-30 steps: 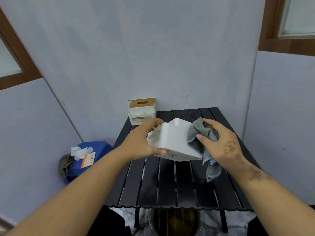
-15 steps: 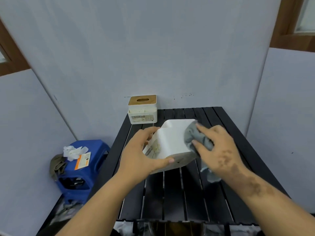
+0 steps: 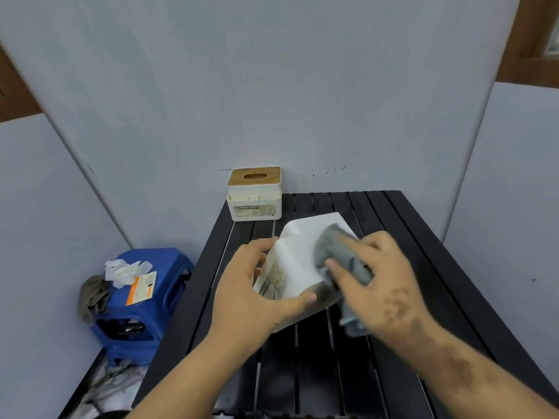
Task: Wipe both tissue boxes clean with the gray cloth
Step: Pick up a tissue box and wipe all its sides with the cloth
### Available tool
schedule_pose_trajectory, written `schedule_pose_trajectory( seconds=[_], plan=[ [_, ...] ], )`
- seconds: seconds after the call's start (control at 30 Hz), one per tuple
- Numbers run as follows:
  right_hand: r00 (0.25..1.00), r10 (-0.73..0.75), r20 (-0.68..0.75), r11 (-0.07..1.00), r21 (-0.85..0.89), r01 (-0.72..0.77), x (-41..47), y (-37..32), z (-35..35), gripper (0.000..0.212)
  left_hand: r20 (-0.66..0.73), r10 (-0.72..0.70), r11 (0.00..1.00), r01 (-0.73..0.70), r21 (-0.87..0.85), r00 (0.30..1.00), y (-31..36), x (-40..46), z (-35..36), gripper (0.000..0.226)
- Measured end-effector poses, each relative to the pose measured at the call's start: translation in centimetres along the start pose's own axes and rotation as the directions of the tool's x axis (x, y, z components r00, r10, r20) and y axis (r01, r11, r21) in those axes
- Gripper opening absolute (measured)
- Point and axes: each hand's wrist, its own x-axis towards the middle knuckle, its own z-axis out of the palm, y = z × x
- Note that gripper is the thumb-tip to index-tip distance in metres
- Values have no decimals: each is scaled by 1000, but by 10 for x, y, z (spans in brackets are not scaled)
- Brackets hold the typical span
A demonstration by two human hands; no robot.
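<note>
A white tissue box (image 3: 298,255) is tilted on its side over the middle of the black slatted table (image 3: 423,267). My left hand (image 3: 251,291) grips its near left end, thumb across the lower edge. My right hand (image 3: 381,279) presses the gray cloth (image 3: 335,252) against the box's right side; a loose end of the cloth hangs below my palm. A second white tissue box (image 3: 254,195) with a wooden lid stands upright at the table's far left corner, against the wall.
A blue plastic stool (image 3: 169,285) stands on the floor left of the table, with crumpled white tissue (image 3: 125,270), an orange-and-white packet and an olive rag on it. Gray walls close in behind and on both sides.
My right hand and the cloth have slid across the box's side toward me. The box has tipped so its printed end shows. The view has shifted down and closer.
</note>
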Motion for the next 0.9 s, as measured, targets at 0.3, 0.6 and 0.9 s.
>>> schedule_pose_trajectory(
  seconds=[0.3,0.6,0.9],
  plan=[
    [997,68,-28,995,69,-66,16,18,-20,26,-15,30,999,-29,44,999,2,-7,7,74],
    [985,-153,81,982,126,142,-3,3,-11,35,-26,57,996,-56,66,998,3,-8,11,70],
    [984,-173,38,984,55,171,-13,1,3,39,-40,11,1000,-10,29,999,1,-8,6,69]
  ],
)
